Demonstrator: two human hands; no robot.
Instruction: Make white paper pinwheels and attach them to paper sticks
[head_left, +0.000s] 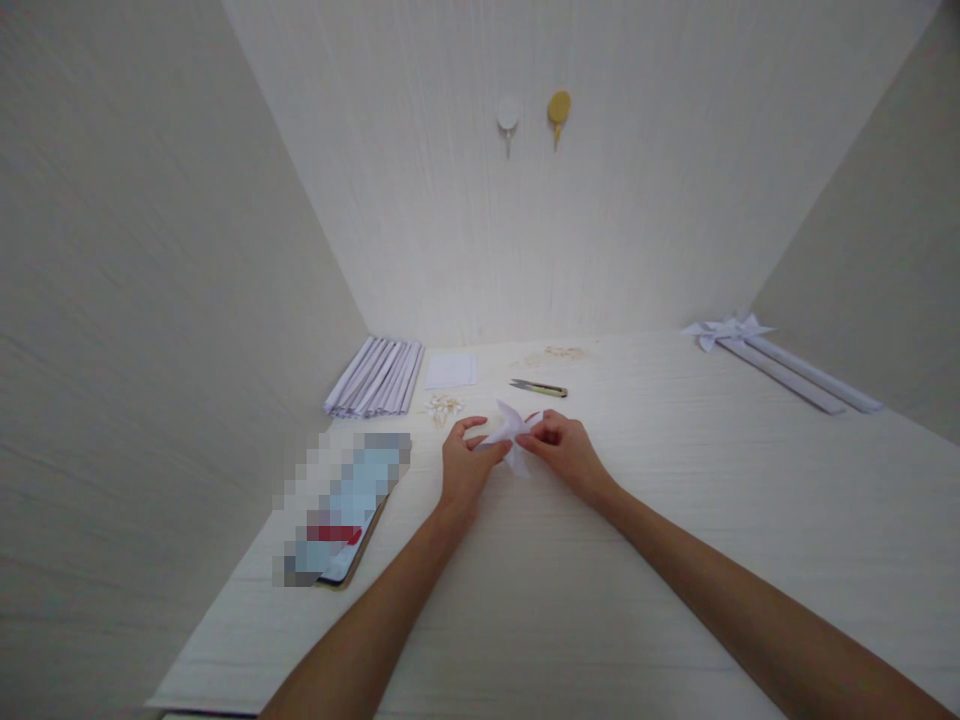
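The phone point(367, 505) is lying on the table point(712, 490) to the left of the arms, probably so that its screen is facing the person without getting in their way. The pinwheel point(508, 426) is sitting between both hands, straight ahead of the person; they are holding it near its middle, it seems, to stop the folds from springing loose. The left hand point(465, 465) is half curling, its thumb pressing on the paper while the forefinger is arching well apart. The right hand point(566, 448) is closing more tightly, thumb and forefinger pinching beside the centre, the other fingers tucking in.

Just beyond, some pale bits point(444, 407), too small to identify, are lying in a heap, and the snips point(540, 388) are pointing left; both are presumably resting there for easy reach. Farther off, paper rolls point(375, 378) are lying side by side beside a sheet point(451, 371), apparently sorted by kind. At the right, two tubes point(795, 372) are slanting near the side wall, star-shaped heads point(727, 331) showing at their far ends, likely set aside against crumpling. Highest up, two hooks point(559, 108) are hanging on the back wall.
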